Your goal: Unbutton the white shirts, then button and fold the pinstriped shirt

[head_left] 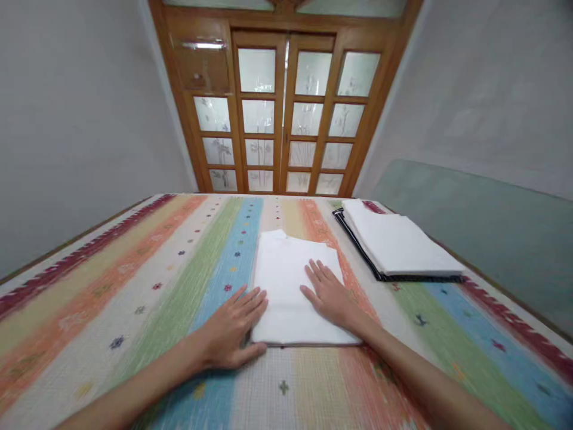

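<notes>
A white folded cloth lies flat on the striped bedspread, in front of the camera. My left hand rests at its left edge near the lower left corner, fingers spread and thumb beside the bottom edge. Flat on the right part of the cloth lies my right hand, its fingers apart and pointing up and to the left. Neither hand grips anything. Part of the cloth is hidden beneath the right hand.
To the right sits a stack of folded white cloth with a black folded piece under it. A pale green headboard stands along the right side. Wooden doors with glass panes are beyond the far edge.
</notes>
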Demonstrator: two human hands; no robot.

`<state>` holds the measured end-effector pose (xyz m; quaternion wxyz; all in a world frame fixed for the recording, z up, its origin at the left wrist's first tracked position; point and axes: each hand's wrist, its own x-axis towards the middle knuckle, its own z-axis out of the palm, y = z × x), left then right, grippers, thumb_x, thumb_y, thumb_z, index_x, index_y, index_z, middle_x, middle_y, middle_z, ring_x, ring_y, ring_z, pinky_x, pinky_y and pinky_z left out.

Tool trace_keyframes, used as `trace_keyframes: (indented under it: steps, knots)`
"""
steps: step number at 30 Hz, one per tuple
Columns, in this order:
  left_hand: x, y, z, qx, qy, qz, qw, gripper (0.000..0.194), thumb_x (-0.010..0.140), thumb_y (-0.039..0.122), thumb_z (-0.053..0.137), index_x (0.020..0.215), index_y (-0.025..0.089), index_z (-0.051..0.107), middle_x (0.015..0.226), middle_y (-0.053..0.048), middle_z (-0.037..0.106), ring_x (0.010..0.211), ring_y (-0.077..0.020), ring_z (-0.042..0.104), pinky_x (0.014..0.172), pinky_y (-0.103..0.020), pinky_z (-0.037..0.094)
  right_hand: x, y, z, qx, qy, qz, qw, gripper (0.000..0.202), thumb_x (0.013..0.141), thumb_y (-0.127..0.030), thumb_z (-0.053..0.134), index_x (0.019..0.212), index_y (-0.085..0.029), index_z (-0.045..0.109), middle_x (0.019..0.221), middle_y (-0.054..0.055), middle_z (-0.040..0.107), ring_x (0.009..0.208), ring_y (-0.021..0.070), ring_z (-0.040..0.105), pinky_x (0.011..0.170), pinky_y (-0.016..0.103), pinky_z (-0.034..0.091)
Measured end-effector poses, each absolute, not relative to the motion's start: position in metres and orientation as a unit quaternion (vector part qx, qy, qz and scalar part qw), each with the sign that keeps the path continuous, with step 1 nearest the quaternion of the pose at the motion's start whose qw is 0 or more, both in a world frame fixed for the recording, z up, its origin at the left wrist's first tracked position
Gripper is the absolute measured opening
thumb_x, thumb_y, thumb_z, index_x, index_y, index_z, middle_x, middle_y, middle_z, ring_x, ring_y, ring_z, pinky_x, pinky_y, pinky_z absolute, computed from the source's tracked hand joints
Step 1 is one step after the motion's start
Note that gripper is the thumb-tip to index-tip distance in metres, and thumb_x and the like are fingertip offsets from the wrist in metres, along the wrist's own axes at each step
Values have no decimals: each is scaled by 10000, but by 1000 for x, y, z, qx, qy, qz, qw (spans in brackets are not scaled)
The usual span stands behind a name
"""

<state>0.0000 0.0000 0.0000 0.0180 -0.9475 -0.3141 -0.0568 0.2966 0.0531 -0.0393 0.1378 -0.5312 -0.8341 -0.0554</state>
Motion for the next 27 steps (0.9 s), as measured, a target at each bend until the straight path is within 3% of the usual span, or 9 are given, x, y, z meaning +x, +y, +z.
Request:
trace_keyframes:
  steps: [2,5,13,17,22,25,27]
  knots:
    - [7,-6,-6,-945,-318,-72,31,587,866,310,469,1406,101,369,1459,-165,403,1378,-294,325,1129,-507,300,298,54,-41,-526,-837,-55,142,700,961,-552,210,1413,-53,400,1501,182,312,1416,289,223,1141,472,237]
    - [16,-12,-16,-939,-329,-83,51,619,795,131,440,1407,89,358,1468,-160,392,1398,-283,283,1140,-479,293,299,56,-44,-522,-838,-57,145,693,960,-550,216,1416,-62,398,1500,179,316,1419,288,216,1141,474,235]
    - [31,-15,-45,-917,-385,-39,97,768,710,-62,294,1463,55,206,1511,-183,282,1422,-260,174,1124,-417,331,298,56,-44,-526,-836,-68,142,690,959,-548,219,1413,-62,404,1498,177,324,1417,296,218,1142,477,226]
    - [33,-16,-47,-919,-389,-11,62,725,741,-38,294,1459,35,220,1508,-212,256,1417,-301,131,1122,-454,319,299,57,-46,-526,-836,-69,142,697,955,-558,224,1434,-73,372,1503,171,318,1416,293,222,1139,477,232]
    - [17,-18,-14,-939,-340,0,-45,638,869,108,325,1490,100,179,1539,-156,189,1432,-258,126,1148,-456,264,301,58,-50,-524,-835,-71,152,683,956,-553,230,1467,-108,313,1513,153,302,1422,285,207,1140,485,225]
    - [5,-13,6,-946,-301,-15,-123,535,962,324,335,1466,151,285,1518,-119,271,1415,-216,241,1157,-439,247,301,58,-49,-521,-836,-72,153,680,957,-549,235,1460,-101,325,1506,158,317,1421,282,212,1142,482,222]
    - [1,-4,9,-942,-293,-30,-163,455,993,350,269,1392,205,434,1459,-74,407,1365,-173,361,1166,-421,230,300,57,-47,-522,-837,-72,149,683,958,-547,234,1443,-82,356,1499,169,326,1417,283,223,1142,474,226]
